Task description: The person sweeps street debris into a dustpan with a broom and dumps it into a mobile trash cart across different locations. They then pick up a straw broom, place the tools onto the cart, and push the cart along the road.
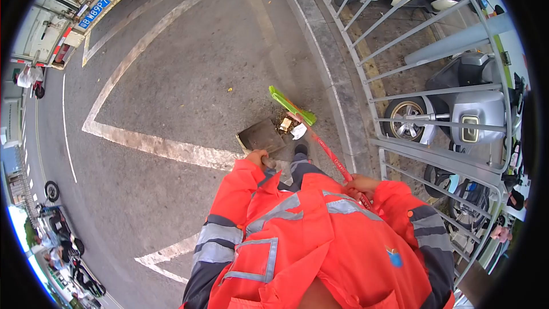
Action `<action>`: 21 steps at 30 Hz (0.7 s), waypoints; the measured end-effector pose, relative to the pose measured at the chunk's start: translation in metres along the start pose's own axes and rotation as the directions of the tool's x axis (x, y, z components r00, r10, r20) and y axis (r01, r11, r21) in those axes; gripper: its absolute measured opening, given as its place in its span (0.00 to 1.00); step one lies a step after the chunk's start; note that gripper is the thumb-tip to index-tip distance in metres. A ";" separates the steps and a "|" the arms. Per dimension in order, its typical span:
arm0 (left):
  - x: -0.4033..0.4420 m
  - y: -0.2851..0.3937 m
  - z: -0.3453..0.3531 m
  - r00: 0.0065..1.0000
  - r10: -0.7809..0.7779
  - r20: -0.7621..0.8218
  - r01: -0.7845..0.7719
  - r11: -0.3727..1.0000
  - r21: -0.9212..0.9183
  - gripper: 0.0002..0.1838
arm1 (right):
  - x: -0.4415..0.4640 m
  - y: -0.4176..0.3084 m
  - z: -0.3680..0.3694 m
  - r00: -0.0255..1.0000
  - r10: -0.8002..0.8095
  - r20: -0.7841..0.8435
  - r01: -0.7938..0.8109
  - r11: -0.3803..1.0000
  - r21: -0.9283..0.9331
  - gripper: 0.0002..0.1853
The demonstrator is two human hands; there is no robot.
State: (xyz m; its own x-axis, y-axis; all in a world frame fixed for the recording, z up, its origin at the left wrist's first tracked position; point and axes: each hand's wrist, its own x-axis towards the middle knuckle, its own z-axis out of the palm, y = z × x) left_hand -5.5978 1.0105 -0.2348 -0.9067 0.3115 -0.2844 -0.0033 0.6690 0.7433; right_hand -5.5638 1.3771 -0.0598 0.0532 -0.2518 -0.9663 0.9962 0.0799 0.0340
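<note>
My left hand (259,158) is closed round the handle of a dustpan (262,135), whose open pan rests on the asphalt. My right hand (361,186) grips the red handle of a broom (329,151). The broom's bright green head (291,106) lies on the ground just beyond a small pile of litter. In that pile are a white scrap (298,131), a yellowish piece (285,124) and dark leafy debris. The litter sits beside the pan's right edge, between it and the broom head. Little of the dustpan handle shows under my fingers.
A stone curb (323,63) runs along the right, backed by a metal railing (366,80). Parked scooters (477,117) stand behind it. At the upper left is a truck with a blue plate (94,12). White painted lines (166,147) cross the road.
</note>
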 end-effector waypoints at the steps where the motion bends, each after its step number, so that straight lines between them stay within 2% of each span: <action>1: 0.000 0.000 0.002 0.999 -0.037 -0.029 0.037 0.999 0.006 0.10 | -0.002 -0.002 -0.001 0.998 0.024 -0.052 -0.021 0.997 0.069 0.08; 5: 0.006 0.007 0.011 1.000 0.008 -0.025 -0.007 1.000 0.010 0.10 | 0.000 -0.008 -0.003 0.999 0.046 -0.005 -0.045 0.990 0.133 0.08; 6: 0.007 0.006 0.015 1.000 0.004 -0.002 -0.004 0.999 0.033 0.10 | 0.006 -0.006 -0.006 0.996 0.054 0.074 -0.065 0.986 0.155 0.08; 7: 0.007 0.003 0.019 1.000 0.000 0.023 -0.001 0.998 0.056 0.10 | 0.012 -0.003 -0.009 0.986 0.062 0.152 -0.089 0.980 0.176 0.12; 8: 0.006 -0.001 0.022 1.000 -0.007 0.025 0.006 0.999 0.053 0.10 | 0.016 0.001 -0.011 0.986 0.070 0.152 -0.096 0.980 0.175 0.12; 10: 0.008 -0.005 0.021 0.998 0.025 0.055 -0.026 0.999 0.020 0.09 | 0.020 0.002 -0.010 0.969 0.044 0.244 -0.085 0.983 0.160 0.10; 14: 0.018 -0.018 0.018 0.999 -0.012 0.035 0.011 0.999 0.040 0.08 | 0.013 0.000 -0.002 0.960 0.039 0.278 -0.074 0.990 0.117 0.04; 16: 0.022 -0.025 0.016 0.987 -0.081 0.137 0.074 0.996 0.059 0.16 | 0.006 0.000 -0.004 0.953 0.070 0.295 -0.122 0.979 0.164 0.06; 17: 0.022 -0.027 0.015 0.987 -0.086 0.133 0.079 0.995 0.059 0.16 | -0.003 -0.003 -0.007 0.952 0.073 0.297 -0.125 0.979 0.158 0.06; 19: 0.015 -0.028 0.009 0.997 0.032 0.074 -0.034 0.999 0.024 0.07 | -0.028 -0.012 -0.011 0.915 0.051 0.400 -0.163 0.954 0.252 0.10; 20: 0.011 -0.033 0.008 0.997 0.027 0.071 -0.028 0.999 0.026 0.07 | -0.039 -0.015 -0.008 0.913 0.054 0.404 -0.165 0.955 0.247 0.10; 21: 0.005 -0.043 0.011 0.997 0.008 0.071 -0.003 0.998 -0.063 0.08 | -0.050 -0.018 -0.005 0.943 0.018 0.333 -0.065 0.989 0.132 0.10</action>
State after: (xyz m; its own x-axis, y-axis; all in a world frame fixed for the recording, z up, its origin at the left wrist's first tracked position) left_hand -5.5977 0.9907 -0.2753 -0.8744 0.3640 -0.3208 -0.0267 0.6241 0.7809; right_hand -5.5843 1.3930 -0.0138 0.0909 -0.5575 -0.8252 0.9910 -0.0315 0.1304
